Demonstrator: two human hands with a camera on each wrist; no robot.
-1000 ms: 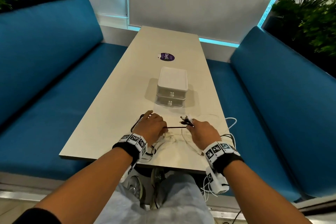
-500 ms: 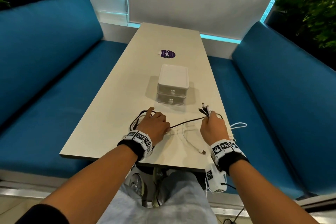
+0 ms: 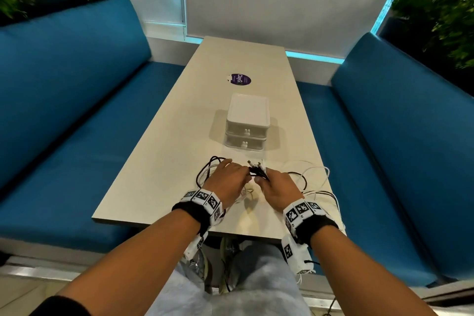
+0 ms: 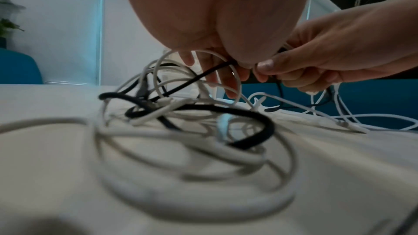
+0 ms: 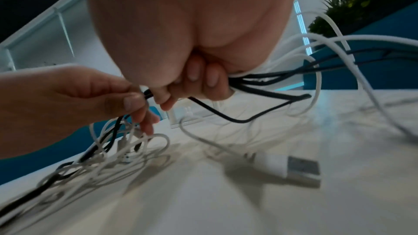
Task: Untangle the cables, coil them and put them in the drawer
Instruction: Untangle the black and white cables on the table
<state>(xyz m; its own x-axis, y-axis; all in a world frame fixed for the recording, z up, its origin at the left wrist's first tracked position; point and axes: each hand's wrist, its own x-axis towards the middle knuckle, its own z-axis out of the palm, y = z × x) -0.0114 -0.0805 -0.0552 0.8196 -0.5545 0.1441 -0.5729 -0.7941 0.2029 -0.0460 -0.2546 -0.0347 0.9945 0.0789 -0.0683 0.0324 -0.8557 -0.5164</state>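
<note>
A tangle of black and white cables (image 3: 205, 174) (image 4: 181, 122) lies on the near end of the beige table (image 3: 166, 161). My right hand (image 3: 278, 188) (image 5: 196, 78) grips a bundle of black cable strands (image 5: 260, 81) whose plug ends (image 3: 256, 165) stick up between the hands. My left hand (image 3: 228, 178) (image 5: 135, 103) pinches a black cable (image 4: 199, 76) right beside the right hand. White cable loops (image 3: 315, 179) trail over the table's right edge. The white two-drawer box (image 3: 247, 126) stands behind the hands with both drawers shut.
A white USB plug (image 5: 291, 167) lies loose on the table under my right wrist. A purple sticker (image 3: 239, 79) sits further up the table. Blue benches (image 3: 77, 110) flank both sides, and plants (image 3: 441, 15) stand behind them.
My right hand has moved back left with the plug bundle and now meets my left hand. The black cable stretched between them has gone slack.
</note>
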